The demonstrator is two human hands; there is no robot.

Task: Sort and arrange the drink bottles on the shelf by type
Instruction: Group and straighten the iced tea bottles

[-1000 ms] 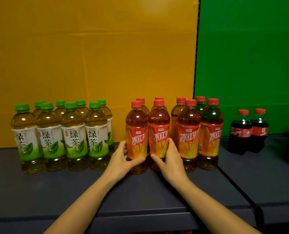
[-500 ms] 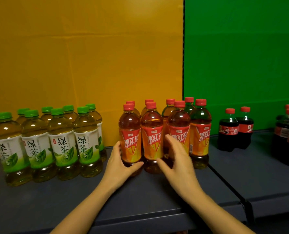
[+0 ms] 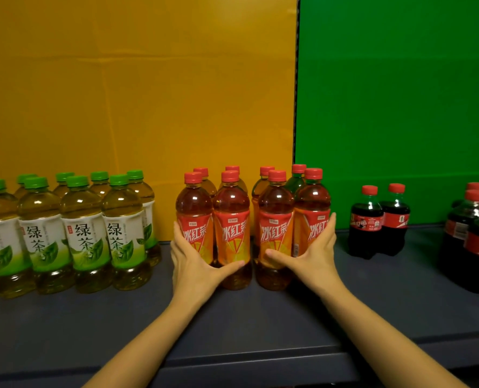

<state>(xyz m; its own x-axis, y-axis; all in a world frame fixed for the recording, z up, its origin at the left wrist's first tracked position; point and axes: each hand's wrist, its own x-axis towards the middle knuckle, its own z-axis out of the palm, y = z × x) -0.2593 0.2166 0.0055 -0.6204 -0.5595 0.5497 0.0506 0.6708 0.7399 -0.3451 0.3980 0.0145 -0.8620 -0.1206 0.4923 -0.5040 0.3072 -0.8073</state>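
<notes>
A cluster of red-capped iced tea bottles (image 3: 231, 219) with red-orange labels stands in two rows mid-shelf. My left hand (image 3: 196, 264) lies flat against the front-left bottle, thumb reaching across the second bottle's base. My right hand (image 3: 314, 256) presses on the front-right bottle, thumb across the third. Both hands have their fingers spread and cup the group from its two sides. To the left, green-capped green tea bottles (image 3: 84, 233) stand in two rows. Two small cola bottles (image 3: 378, 222) stand to the right.
More cola bottles (image 3: 473, 242) crowd the far right edge. The dark grey shelf (image 3: 232, 326) has a front lip near me. Behind stand a yellow back panel (image 3: 137, 93) and a green one (image 3: 395, 93). Gaps separate the bottle groups.
My right hand has moved from the middle bottles out to the right-most iced tea bottle. My left hand stays at the left side. The view has shifted a little.
</notes>
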